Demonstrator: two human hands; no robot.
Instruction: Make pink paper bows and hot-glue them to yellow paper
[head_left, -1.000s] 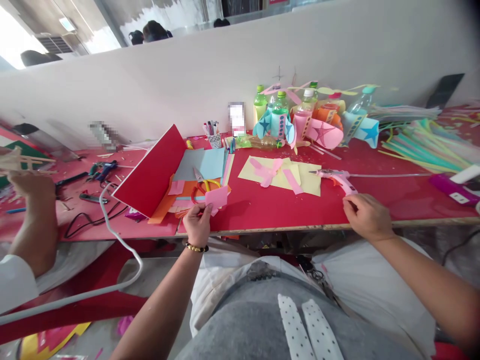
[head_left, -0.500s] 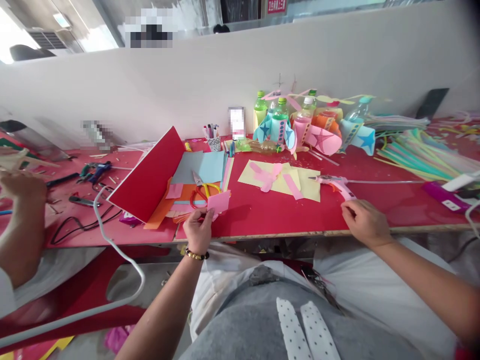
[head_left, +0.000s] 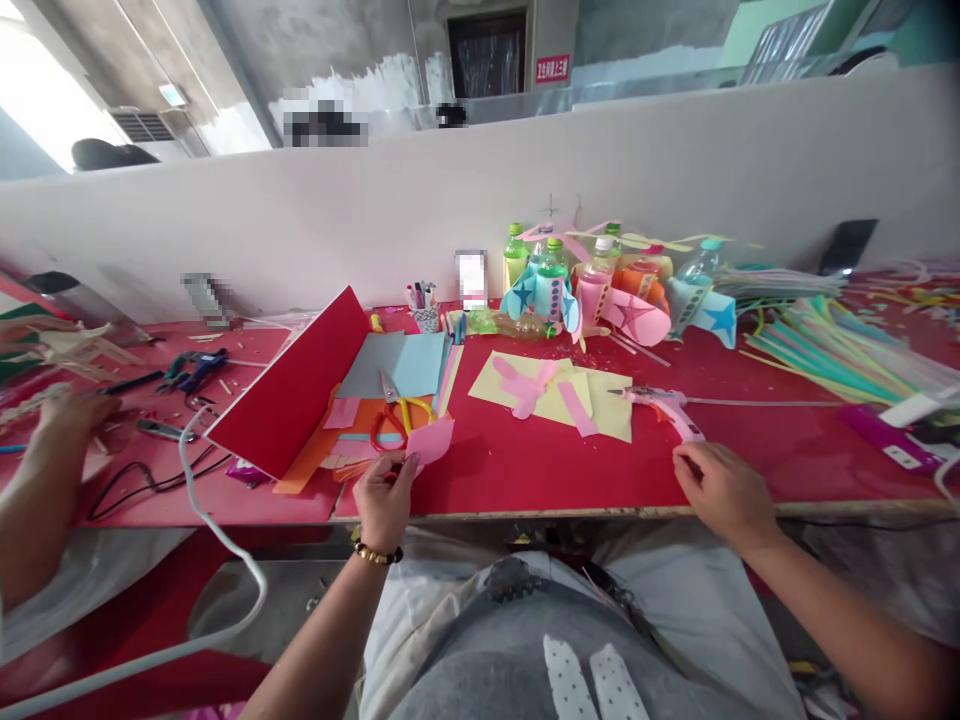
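Observation:
My left hand [head_left: 384, 495] pinches a small pink paper piece [head_left: 432, 440] at the near edge of the red table [head_left: 525, 470]. Just beyond it lie red and yellow-handled scissors [head_left: 397, 410] on a heap of orange, blue and grey paper sheets [head_left: 390, 370]. My right hand [head_left: 720, 490] rests on the table with fingers curled loosely, right behind the handle of a pink glue gun [head_left: 664, 408], holding nothing that I can see. Yellow sheets with pink strips [head_left: 555, 390] lie between the two hands.
A tilted red card [head_left: 292, 385] leans at left. Decorated plastic bottles [head_left: 600, 285] stand at the back by a pen cup [head_left: 427, 305]. Coloured paper strips [head_left: 840, 340] fill the right. Another person's hand [head_left: 71, 415] works at far left among pliers [head_left: 195, 365] and cables [head_left: 195, 470].
The camera has tilted up, so everything sits lower in view. Both my hands stay where they were. The other person's hand at left has dropped to the table.

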